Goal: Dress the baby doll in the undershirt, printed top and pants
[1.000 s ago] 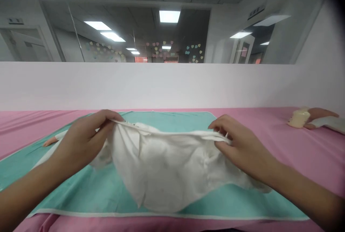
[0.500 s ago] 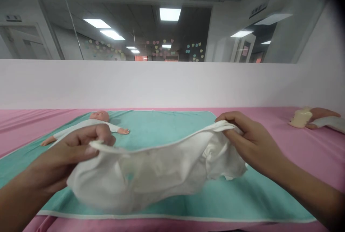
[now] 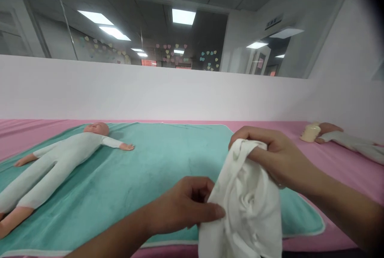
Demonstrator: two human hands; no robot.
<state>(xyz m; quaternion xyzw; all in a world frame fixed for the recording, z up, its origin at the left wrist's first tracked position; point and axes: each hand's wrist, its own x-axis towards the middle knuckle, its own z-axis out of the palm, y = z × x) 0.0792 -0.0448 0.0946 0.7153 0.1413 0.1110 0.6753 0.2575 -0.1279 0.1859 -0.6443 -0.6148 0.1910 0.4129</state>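
A bunched white cloth (image 3: 249,206), which looks like a small garment with a faint print, hangs over the near right of the green mat. At its top, my right hand (image 3: 270,154) is closed on a folded edge. Lower down, my left hand (image 3: 192,202) pinches the cloth's left side between thumb and fingers. The garment's lower end runs out of the frame, and its exact shape is hidden in the folds. On the left of the mat lies a baby doll (image 3: 66,150) on its back, in a white suit with arms spread.
The green mat (image 3: 159,162) with a white border lies on a pink sheet (image 3: 318,170). At the far right stand a cream bottle (image 3: 311,133) and, beside it, a second doll (image 3: 357,140) lying down. A white wall (image 3: 150,94) with windows above closes off the back.
My left hand has moved right and down, from the cloth's stretched far end to its side near my right hand. The cloth now hangs bunched. The view has turned, showing more of the left doll.
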